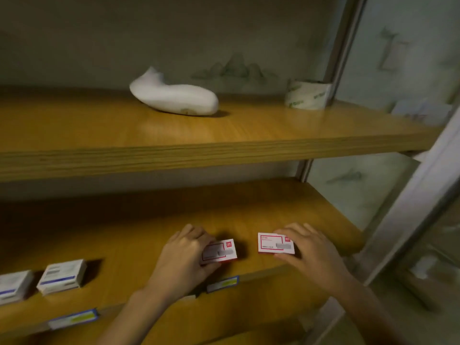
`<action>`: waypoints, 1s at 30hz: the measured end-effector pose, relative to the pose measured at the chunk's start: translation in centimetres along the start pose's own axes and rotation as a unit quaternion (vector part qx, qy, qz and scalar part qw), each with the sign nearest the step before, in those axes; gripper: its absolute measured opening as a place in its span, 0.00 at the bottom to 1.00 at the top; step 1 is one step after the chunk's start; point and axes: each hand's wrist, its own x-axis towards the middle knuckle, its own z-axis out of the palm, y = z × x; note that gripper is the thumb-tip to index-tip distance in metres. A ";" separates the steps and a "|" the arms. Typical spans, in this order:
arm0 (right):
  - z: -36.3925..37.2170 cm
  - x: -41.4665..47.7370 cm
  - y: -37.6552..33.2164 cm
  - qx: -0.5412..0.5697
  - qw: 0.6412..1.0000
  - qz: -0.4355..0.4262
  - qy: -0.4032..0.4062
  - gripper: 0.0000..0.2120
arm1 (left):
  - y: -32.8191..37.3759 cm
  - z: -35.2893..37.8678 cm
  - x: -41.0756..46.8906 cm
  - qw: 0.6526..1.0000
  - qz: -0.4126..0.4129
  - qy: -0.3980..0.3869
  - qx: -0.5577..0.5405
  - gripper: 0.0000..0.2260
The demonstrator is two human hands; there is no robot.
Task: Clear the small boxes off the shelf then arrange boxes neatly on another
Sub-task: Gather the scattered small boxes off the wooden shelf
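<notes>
Lying flat near the right front of the lower wooden shelf point(149, 220), the left red-bordered white cardboard box point(220, 250) is gripped at its left end by the left hand point(184, 255), fingers curled round it. The right red-bordered white cardboard box point(273, 242), slightly apart, long axis also left-right, is pinched at its right end by the right hand point(311, 247).

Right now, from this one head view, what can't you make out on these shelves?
All in the head view:
- Print on the left red-edged box and right red-edged box: blurred. The left hand and right hand gripping them each cover one end.
- Blue-striped box: cut off by the left frame edge.
- Shelf label: too small and blurred to read.
- Items behind the glass: hazy and unidentifiable.
</notes>
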 end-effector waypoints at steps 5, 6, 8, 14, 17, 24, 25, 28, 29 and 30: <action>0.8 2.5 4.0 0.022 0.997 -0.058 -0.054 0.23 | 2.6 2.2 2.4 0.998 -0.053 -0.008 0.012 0.21; 1.1 2.9 4.4 0.028 0.995 -0.063 -0.066 0.23 | 2.9 2.6 2.8 0.998 -0.062 -0.017 0.022 0.21; 1.4 3.4 5.0 0.040 0.993 -0.070 -0.089 0.23 | 3.3 3.3 3.3 0.995 -0.081 -0.038 0.039 0.21; 1.5 4.0 6.1 0.029 0.986 -0.080 -0.145 0.24 | 3.6 4.1 3.4 0.989 -0.121 -0.068 0.055 0.22; 1.0 4.2 5.7 0.006 0.983 -0.087 -0.160 0.28 | 4.0 3.8 3.0 0.987 -0.135 -0.068 0.048 0.28; -0.4 5.7 0.0 0.035 0.973 -0.212 -0.086 0.25 | 4.2 -0.6 -2.1 0.970 -0.195 0.052 0.134 0.23; -0.3 5.8 -1.2 0.040 0.968 -0.233 -0.081 0.25 | 4.1 -1.4 -3.2 0.964 -0.211 0.064 0.150 0.21; 0.3 6.1 -5.6 0.061 0.947 -0.304 -0.079 0.24 | 3.7 -3.4 -7.3 0.938 -0.273 0.076 0.199 0.20; 0.6 6.1 -7.3 0.070 0.938 -0.331 -0.079 0.24 | 3.5 -4.0 -8.8 0.927 -0.298 0.074 0.214 0.20; 0.8 6.1 -8.9 0.080 0.928 -0.355 -0.084 0.24 | 3.3 -4.6 -10.3 0.915 -0.324 0.073 0.227 0.20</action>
